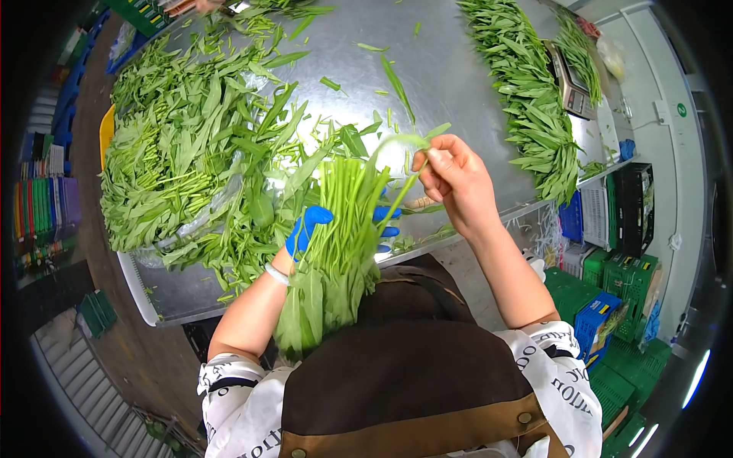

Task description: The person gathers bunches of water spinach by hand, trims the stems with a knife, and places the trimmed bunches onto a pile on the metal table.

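My left hand, in a blue glove, is wrapped round a thick bunch of leafy green stems. The cut ends point away from me and the leaves hang down against my apron. Bare and raised to the right of the bunch, my right hand pinches a single green stalk between thumb and fingers. That stalk bends over towards the top of the bunch. Just beyond my left hand lies a big loose heap of the same greens, partly on clear plastic.
A metal table spreads out before me, with scattered leaf scraps. Along its right side runs a row of bundled greens, beside a digital scale. Green and blue crates are stacked at the right. Part of another person's hand shows at the far edge.
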{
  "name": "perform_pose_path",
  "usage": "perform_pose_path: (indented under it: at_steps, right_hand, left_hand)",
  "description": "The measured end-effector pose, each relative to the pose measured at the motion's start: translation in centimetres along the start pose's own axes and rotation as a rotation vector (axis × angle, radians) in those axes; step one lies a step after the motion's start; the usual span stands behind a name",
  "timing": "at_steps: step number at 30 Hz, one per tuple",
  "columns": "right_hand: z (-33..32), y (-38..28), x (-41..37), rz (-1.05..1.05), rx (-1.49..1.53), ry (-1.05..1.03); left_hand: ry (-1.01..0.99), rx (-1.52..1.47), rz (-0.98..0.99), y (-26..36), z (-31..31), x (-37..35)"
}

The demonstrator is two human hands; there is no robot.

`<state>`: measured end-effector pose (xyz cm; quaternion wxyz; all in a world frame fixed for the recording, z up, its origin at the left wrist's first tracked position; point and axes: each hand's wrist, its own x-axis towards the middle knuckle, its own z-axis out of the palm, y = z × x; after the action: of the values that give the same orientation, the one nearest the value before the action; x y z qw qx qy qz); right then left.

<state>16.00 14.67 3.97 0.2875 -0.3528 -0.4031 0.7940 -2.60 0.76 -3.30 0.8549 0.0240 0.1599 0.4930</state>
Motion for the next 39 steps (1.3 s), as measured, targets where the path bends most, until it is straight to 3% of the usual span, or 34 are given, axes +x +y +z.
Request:
perform_pose_path:
  at_steps: [3, 7, 10, 18, 21, 24, 28, 31, 34, 35, 39]
  right_hand:
    - [0.1, 1.3, -0.6, 0.021, 0.206, 0.074]
    - [1.0, 1.0, -2.0, -0.013, -0.347, -0.043]
    - [1.3, 1.2, -2.7, -0.198, -0.877, -0.099]
    - [2.0, 3.6, -2.9, -0.329, -1.335, -0.309]
    - [1.6, 1.3, -2.2, 0.045, -0.99, -0.384]
    - [0.6, 1.3, -2.3, 0.202, -0.628, -0.38]
    - [0.1, 0.7, -2.1, -0.128, -0.844, -0.436]
    - [0.9, 0.0, -2.7, -0.11, -0.816, -0.44]
    - [0.7, 1.1, -2.9, 0.232, -0.561, -0.365]
    - [0.5, 1.4, -2.8, 0.243, -0.469, -0.337]
    - [0.2, 1.8, -2.7, 0.313, -0.226, -0.277]
  left_hand:
    - [-0.051, 0.047, 0.078, 0.0, 0.0, 0.1]
    - [0.002, 0.029, 0.08, -0.2, 0.5, -0.2]
    - [-0.025, 0.052, 0.077, 0.0, 0.2, -0.3]
    - [0.229, 0.043, 0.047, -0.8, -4.4, -0.7]
    - [0.224, -0.023, 0.034, -0.8, -4.3, -1.0]
    - [0.215, 0.011, 0.001, -0.5, -4.1, -1.0]
    - [0.137, 0.042, 0.044, -0.6, -1.8, -0.3]
    - [0.177, -0.048, 0.03, -0.8, -2.2, -0.3]
    - [0.112, 0.018, 0.032, -1.4, -4.5, -0.3]
    - [0.076, 0.071, 0.043, -1.4, -4.2, -0.2]
    - [0.282, 0.123, 0.011, -1.4, -3.2, -1.2]
